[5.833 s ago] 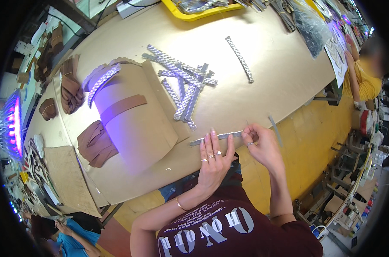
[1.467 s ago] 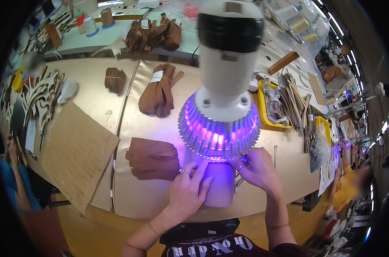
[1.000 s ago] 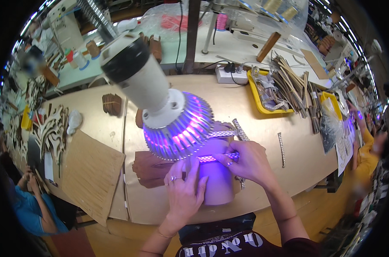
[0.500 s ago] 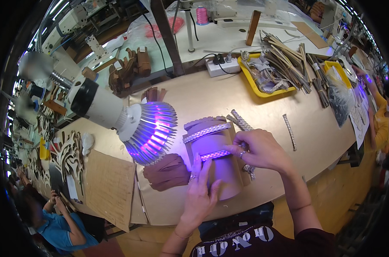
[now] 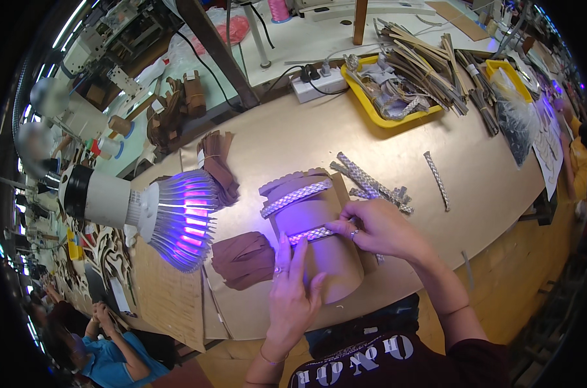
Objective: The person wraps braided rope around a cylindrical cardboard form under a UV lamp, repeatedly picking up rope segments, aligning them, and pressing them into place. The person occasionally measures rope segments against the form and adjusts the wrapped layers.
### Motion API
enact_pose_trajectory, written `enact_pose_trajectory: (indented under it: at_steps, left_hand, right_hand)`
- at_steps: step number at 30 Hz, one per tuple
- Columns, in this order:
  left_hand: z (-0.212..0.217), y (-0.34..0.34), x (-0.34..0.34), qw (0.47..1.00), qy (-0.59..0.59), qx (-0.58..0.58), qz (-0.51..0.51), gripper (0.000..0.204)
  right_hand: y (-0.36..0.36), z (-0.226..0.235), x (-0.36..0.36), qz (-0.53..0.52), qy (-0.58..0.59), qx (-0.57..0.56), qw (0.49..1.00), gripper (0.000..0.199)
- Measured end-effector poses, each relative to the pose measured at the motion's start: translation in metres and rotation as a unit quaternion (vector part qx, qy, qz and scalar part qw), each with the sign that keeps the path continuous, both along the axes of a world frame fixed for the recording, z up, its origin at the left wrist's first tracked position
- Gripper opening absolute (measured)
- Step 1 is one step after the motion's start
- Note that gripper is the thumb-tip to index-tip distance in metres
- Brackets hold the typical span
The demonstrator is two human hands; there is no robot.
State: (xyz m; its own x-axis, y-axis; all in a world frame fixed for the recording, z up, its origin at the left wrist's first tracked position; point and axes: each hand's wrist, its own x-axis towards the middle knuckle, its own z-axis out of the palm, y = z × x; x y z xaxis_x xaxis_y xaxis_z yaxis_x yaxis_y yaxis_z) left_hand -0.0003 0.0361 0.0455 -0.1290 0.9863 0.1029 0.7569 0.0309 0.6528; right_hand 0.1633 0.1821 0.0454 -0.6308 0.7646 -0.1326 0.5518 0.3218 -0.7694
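Note:
A curved tan form [image 5: 335,271] lies on the bench in front of me, with brown scallop-edged strips at its far end. Two pale braided straps cross it: a far braided strap [image 5: 297,197] and a nearer braided strap [image 5: 314,233] lit violet. My left hand [image 5: 292,299] is open, its outstretched fingertips resting on the left end of the nearer strap. With thumb and fingers closed together, my right hand [image 5: 387,231] pinches that strap's right end; the fingers partly hide the grip.
A lamp [image 5: 177,220] with a finned head hangs at left. Brown strip bundles [image 5: 243,260] lie beside the form. Loose braided pieces [image 5: 371,178] are beyond my right hand. A yellow tray [image 5: 397,127] holds scraps near a power strip [image 5: 319,84]. Another person [image 5: 122,355] sits lower left.
My view has shifted, so the lamp appears farther left and lower. More of the loose braided pieces shows. Both hands stay at the nearer strap.

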Motion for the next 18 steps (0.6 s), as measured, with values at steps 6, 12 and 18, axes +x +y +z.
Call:
enact_pose_trajectory:
  at_steps: [6, 12, 18]
  left_hand:
    - [0.008, 0.002, 0.001, 1.0, 0.02, -0.016, -0.002, 0.059]
    - [0.021, -0.002, 0.009, 0.998, 0.065, -0.003, -0.016, 0.062]
    - [0.013, -0.001, 0.008, 0.998, -0.037, -0.045, -0.036, 0.071]
  right_hand:
    - [-0.003, -0.002, -0.002, -0.02, -0.011, -0.013, 1.0, 0.038]
    - [-0.011, 0.009, -0.018, 0.023, -0.01, -0.028, 0.999, 0.04]
    - [-0.004, 0.016, -0.014, 0.017, 0.027, -0.072, 0.997, 0.031]
